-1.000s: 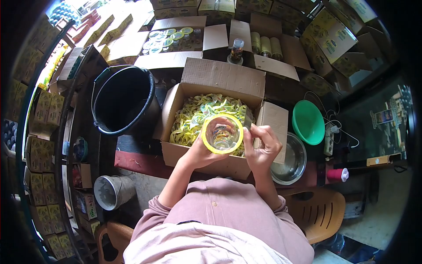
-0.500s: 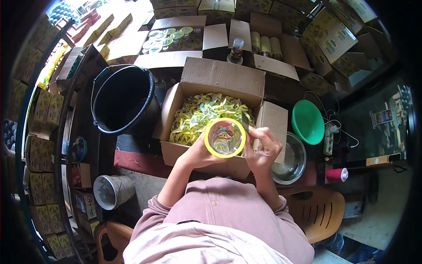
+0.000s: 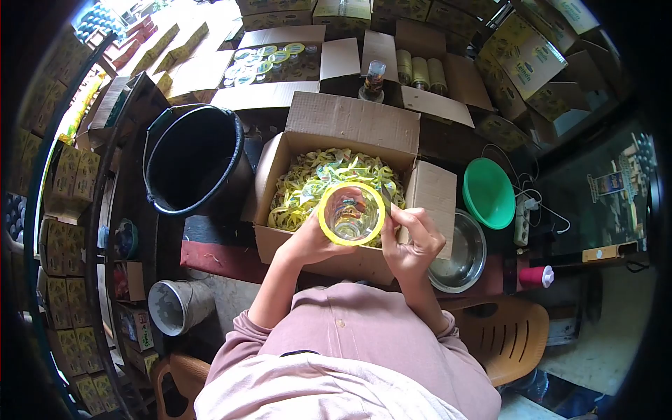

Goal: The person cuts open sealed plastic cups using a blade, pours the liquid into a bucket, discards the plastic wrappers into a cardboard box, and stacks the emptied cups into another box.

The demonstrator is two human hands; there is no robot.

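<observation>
My left hand (image 3: pixel 306 241) is wrapped round the side of a clear jar (image 3: pixel 348 227) with a yellow rim. The jar's mouth faces me, and coloured shapes show inside or through its wall. Against the right side of the rim, my right hand (image 3: pixel 418 241) pinches a thin dark blade-like tool (image 3: pixel 386 198); its exact kind is hard to make out. Both hands are over the front of an open cardboard box (image 3: pixel 353 115), which is filled with yellow and green strips or wrappers (image 3: pixel 297 185).
A black bucket (image 3: pixel 162 199) stands left of the box. To the right are a metal bowl (image 3: pixel 462 269), a green basin (image 3: pixel 488 192) and a pink spool (image 3: pixel 532 277). Behind, a lidded-tub carton (image 3: pixel 273 94) and a glass jar (image 3: pixel 373 80) sit. A grey bucket (image 3: pixel 182 308) is lower left.
The jar has shifted slightly left and up with both hands, and its mouth is angled a little differently. The blade-like tool stays at the right side of the rim.
</observation>
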